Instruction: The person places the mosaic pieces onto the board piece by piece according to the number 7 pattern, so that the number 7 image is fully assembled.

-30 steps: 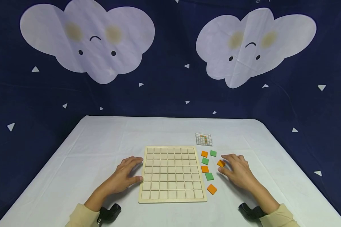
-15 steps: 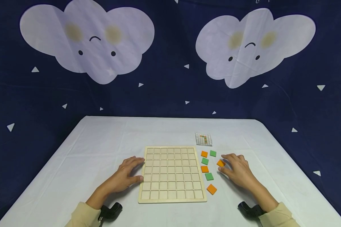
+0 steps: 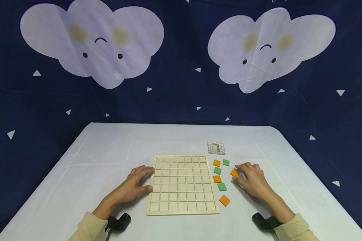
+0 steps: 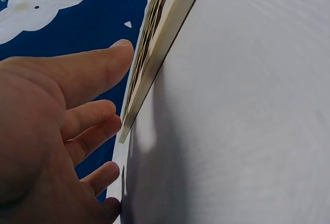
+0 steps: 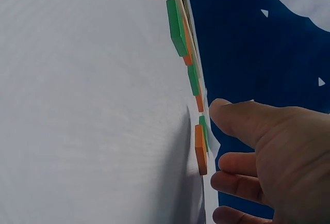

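A square wooden grid board (image 3: 182, 213) lies flat on the white table in the head view. My left hand (image 3: 132, 187) is at its left edge, fingers spread; thumb and index fingertips overlap the rim, and I cannot tell whether they press it. The thumb (image 4: 98, 74) appears close to the board's side (image 4: 160, 48) in the left wrist view. My right hand (image 3: 253, 182) hovers with thumb and fingers parted on either side of an orange tile (image 3: 234, 172). In the right wrist view that orange tile (image 5: 200, 149) lies on the table, apart from the fingers.
Between board and right hand lie green tiles (image 3: 222, 187) and more orange tiles (image 3: 224, 200). A small printed grid card (image 3: 216, 147) with a coloured pattern sits behind them. Black wrist mounts (image 3: 119, 222) are on both forearms. A dark blue cloud-print cloth (image 3: 181, 100) hangs behind the table.
My left hand has shifted slightly right, its index fingertip now overlapping the board's rim. The right hand, tiles and board look the same.
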`<state>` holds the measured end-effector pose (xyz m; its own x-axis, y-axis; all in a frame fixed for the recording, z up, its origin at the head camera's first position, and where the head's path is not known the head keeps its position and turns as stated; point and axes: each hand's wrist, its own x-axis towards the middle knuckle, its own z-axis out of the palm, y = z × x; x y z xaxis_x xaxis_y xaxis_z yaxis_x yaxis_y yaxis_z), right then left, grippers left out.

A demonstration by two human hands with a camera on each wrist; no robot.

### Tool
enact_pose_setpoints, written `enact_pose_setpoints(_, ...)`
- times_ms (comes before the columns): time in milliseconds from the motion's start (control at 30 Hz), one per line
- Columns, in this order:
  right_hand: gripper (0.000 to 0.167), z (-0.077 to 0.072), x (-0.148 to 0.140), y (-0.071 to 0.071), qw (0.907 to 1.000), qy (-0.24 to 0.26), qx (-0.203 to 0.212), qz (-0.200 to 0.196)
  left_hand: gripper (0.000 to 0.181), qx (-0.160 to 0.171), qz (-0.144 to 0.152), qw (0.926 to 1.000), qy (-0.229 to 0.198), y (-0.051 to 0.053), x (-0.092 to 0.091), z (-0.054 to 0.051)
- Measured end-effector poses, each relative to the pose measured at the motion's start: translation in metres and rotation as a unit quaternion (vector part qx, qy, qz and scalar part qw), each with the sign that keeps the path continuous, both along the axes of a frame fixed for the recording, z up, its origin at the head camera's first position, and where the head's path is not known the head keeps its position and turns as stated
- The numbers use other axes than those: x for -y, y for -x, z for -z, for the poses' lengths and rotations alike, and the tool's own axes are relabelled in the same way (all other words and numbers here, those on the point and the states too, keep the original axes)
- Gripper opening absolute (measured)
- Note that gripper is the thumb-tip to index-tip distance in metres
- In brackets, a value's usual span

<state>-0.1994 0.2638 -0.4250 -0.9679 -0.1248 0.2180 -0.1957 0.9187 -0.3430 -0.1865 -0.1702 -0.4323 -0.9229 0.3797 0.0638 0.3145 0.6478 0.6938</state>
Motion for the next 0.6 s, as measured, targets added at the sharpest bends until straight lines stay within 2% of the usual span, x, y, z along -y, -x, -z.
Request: enact_pose_setpoints(600,0.043,0.0004,-0.0012,0.0024,0.9999,0.002,0.010,0.013,0.064,0.020,-0.001,0.9996,-0.021,0.0014,-0.0011,0.0017)
